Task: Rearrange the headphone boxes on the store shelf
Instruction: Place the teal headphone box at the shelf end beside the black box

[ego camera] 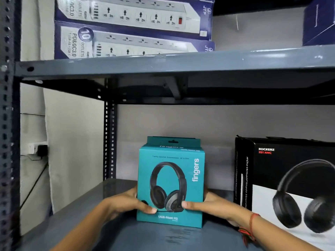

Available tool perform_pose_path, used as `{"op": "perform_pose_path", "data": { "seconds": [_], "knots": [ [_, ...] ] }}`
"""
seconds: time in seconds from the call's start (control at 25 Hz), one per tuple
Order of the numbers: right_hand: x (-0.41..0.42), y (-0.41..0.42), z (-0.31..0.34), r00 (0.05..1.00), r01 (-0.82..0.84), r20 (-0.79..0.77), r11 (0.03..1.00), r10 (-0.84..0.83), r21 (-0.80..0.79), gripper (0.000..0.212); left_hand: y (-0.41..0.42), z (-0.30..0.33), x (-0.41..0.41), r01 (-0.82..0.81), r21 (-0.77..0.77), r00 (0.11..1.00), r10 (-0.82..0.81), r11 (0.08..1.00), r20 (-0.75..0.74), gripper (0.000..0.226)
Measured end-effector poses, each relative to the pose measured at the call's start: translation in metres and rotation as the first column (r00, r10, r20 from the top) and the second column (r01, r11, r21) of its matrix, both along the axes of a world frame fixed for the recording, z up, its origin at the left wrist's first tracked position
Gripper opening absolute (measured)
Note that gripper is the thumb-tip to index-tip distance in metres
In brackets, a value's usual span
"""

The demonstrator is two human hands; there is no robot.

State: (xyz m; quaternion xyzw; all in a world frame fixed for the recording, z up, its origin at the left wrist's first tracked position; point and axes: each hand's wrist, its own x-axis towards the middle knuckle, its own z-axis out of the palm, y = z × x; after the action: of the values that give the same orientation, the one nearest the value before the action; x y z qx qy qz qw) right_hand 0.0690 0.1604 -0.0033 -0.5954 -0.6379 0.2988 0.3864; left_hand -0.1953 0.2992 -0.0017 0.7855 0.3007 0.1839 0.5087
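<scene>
A teal headphone box (170,171) with a black headset pictured on its front stands upright in the middle of the grey metal shelf (76,220). My left hand (125,201) grips its left side, thumb pressed on the front face. My right hand (210,205) grips its right side the same way, a red thread around the wrist. To the right stands a larger black and white headphone box (282,182), upright, a small gap apart from the teal one.
The shelf above (163,64) carries stacked blue power-strip boxes (130,28) and another blue box (319,22) at the far right. Slotted steel uprights (108,142) stand at left. A wall socket with a black plug (39,149) and cable is beyond the frame.
</scene>
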Motion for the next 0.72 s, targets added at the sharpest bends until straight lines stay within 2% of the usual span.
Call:
{"op": "perform_pose_path", "data": {
  "seconds": [0.08,0.2,0.44,0.72],
  "knots": [
    [-0.002,0.003,-0.001,1.0,0.018,0.014,1.0,-0.018,-0.004,0.103,0.005,-0.001,0.002,-0.009,-0.005,1.0,0.009,1.0,0.002,0.069],
    [-0.006,0.004,-0.003,0.998,0.055,0.028,0.998,-0.055,0.011,0.101,0.01,-0.001,0.002,0.002,-0.03,1.0,-0.002,1.0,-0.003,0.065],
    [-0.019,-0.003,-0.003,0.998,0.063,0.011,0.998,-0.063,-0.003,0.099,0.012,0.0,-0.003,-0.01,-0.023,1.0,0.009,1.0,-0.021,0.082],
    [-0.031,-0.01,-0.004,0.996,0.09,-0.019,0.996,-0.089,0.022,0.101,0.012,0.0,-0.009,0.046,-0.061,0.998,-0.048,0.997,-0.028,0.076]
  ]
}}
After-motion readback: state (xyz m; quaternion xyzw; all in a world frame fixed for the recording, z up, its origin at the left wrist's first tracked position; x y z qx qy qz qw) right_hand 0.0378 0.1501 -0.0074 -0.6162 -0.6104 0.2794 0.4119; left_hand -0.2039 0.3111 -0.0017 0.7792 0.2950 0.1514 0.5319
